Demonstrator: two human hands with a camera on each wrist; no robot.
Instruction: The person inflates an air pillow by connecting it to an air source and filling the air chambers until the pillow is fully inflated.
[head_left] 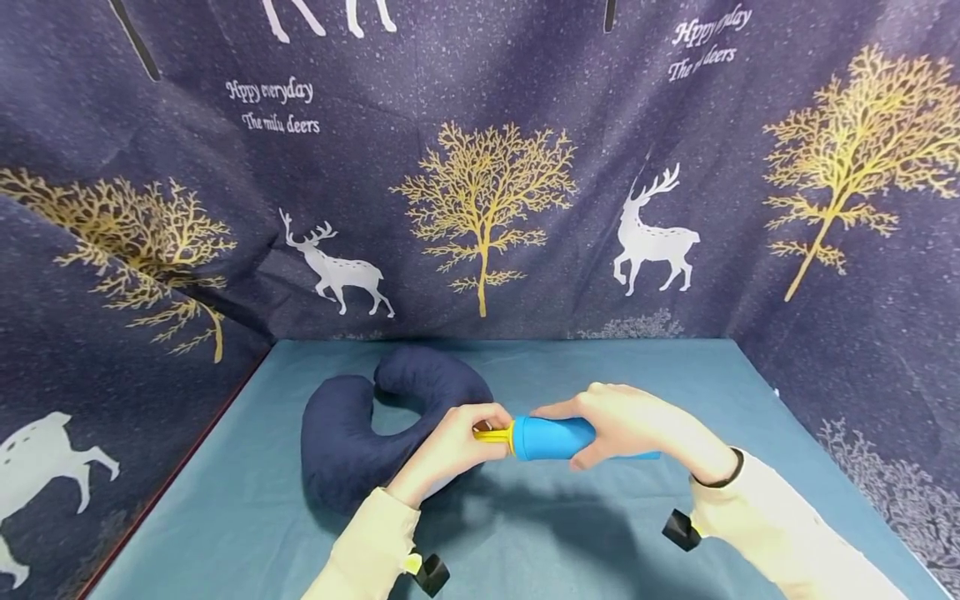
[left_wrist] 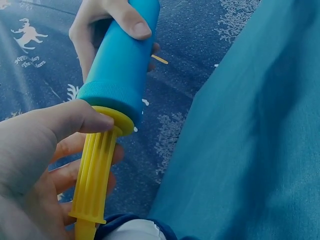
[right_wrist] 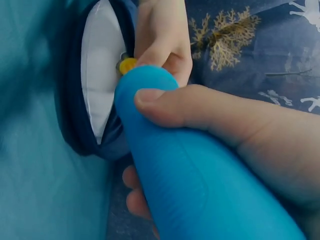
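Left hand (head_left: 461,442), fingers pinching a ribbed yellow handle (left_wrist: 94,175) at the nine o'clock end of a blue cylinder (head_left: 551,439); right hand (head_left: 622,421), fingers wrapped round it, above the tabletop (head_left: 247,500). A slack pinch could let the handle slip.

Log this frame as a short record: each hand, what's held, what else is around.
left hand: grips yellow piece
right hand: wrapped around blue tube, thumb on top
held item: yellow piece at the tube's end, toward the left hand; seated or loose, cannot tell
pillow: navy, U-shaped, lying beyond the left forearm, white patch on its side
table cloth: teal, shadows under the hands
backdrop: dark cloth, white deer, gold trees
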